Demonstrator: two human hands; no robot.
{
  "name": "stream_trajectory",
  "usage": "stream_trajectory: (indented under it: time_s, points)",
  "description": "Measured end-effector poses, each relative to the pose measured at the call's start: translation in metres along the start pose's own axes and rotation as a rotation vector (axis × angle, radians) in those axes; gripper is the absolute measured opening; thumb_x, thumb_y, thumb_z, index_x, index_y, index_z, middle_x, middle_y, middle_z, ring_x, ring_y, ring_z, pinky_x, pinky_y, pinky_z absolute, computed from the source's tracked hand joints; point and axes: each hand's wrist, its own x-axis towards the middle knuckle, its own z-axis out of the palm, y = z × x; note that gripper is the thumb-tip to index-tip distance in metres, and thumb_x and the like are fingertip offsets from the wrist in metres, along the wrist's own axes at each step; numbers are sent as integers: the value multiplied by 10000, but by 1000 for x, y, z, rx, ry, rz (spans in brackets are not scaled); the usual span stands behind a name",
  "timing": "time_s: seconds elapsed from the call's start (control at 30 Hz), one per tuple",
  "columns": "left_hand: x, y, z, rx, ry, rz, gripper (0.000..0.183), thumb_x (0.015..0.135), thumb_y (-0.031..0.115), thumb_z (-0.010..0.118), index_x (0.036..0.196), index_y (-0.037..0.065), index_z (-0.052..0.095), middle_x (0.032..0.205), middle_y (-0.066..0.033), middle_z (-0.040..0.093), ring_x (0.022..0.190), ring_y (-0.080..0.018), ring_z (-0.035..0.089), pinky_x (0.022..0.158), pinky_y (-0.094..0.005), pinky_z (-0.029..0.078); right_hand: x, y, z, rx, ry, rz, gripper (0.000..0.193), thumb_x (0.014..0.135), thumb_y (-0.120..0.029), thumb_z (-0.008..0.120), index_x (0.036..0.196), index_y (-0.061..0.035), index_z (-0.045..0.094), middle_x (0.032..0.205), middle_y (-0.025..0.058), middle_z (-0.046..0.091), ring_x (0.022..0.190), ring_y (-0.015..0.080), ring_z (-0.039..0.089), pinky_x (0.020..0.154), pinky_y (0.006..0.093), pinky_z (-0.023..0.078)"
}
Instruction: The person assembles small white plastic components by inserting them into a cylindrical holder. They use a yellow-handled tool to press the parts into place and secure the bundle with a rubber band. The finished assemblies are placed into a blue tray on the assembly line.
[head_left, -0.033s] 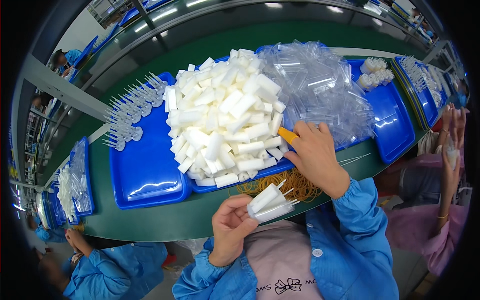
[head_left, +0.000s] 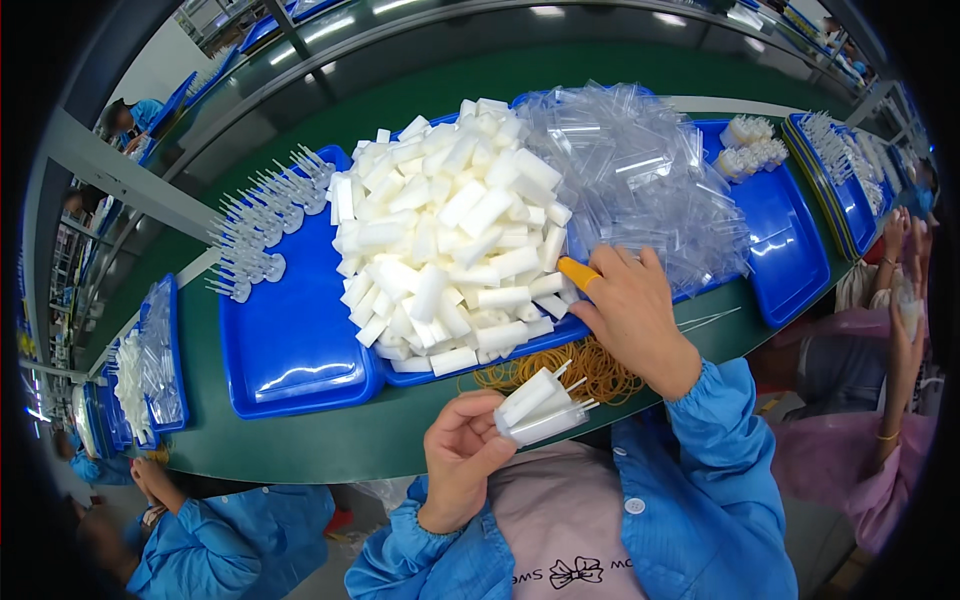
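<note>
My left hand (head_left: 465,458) is closed round a bundle of white foam pieces (head_left: 540,395) partly wrapped in clear plastic, with several thin white sticks poking out of its right end. My right hand (head_left: 630,305) reaches over the front edge of the trays, with an orange finger cot (head_left: 576,272) on one finger. Its thumb and that finger are apart, beside the right edge of a heap of white foam blocks (head_left: 450,230). The other fingers lie by the pile of clear plastic sleeves (head_left: 640,180); whether they touch a sleeve is hard to see.
A left blue tray (head_left: 290,350) bears rows of white stemmed parts (head_left: 262,215). At right, another blue tray (head_left: 790,240) holds white clusters (head_left: 748,148). Brown rubber bands (head_left: 600,375) lie on the green table (head_left: 300,440) before me. Co-workers sit on both sides.
Almost nothing differs. My right hand has shifted very slightly; the left hand and its bundle stay in place.
</note>
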Motion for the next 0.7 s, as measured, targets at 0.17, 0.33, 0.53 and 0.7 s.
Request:
stream_trajectory:
  time_s: [0.17,0.33,0.53,0.7]
  points:
    - [1,-3,-3,-1,8,-6,385,779,-55,659,1138,-37,521,1178,-113,523,1071,-207,569,918,-324,465,-10,8,-3,32,130,44,254,745,-133,686,995,-88,673,753,70,544,700,233,540,664,357,368]
    - [1,-4,-2,-5,15,-9,395,776,-48,671,1142,-37,520,1181,-110,524,1074,-208,570,920,-324,469,-15,10,-7,324,206,198,186,809,-31,604,983,-48,665,735,74,601,596,166,559,564,290,411]
    - [3,-5,-4,-5,20,3,408,769,-58,675,1145,-39,515,1178,-107,521,1073,-205,570,924,-333,471,-28,1,-21,1215,129,542,177,822,-12,600,994,6,632,808,35,593,672,89,559,645,221,457]
    - [2,-3,1,76,11,58,396,755,-54,696,1117,-45,535,1160,-121,515,1065,-211,568,935,-337,470,-38,-13,-34,1412,122,384,272,812,0,618,1083,19,591,882,52,582,793,99,561,738,234,458]
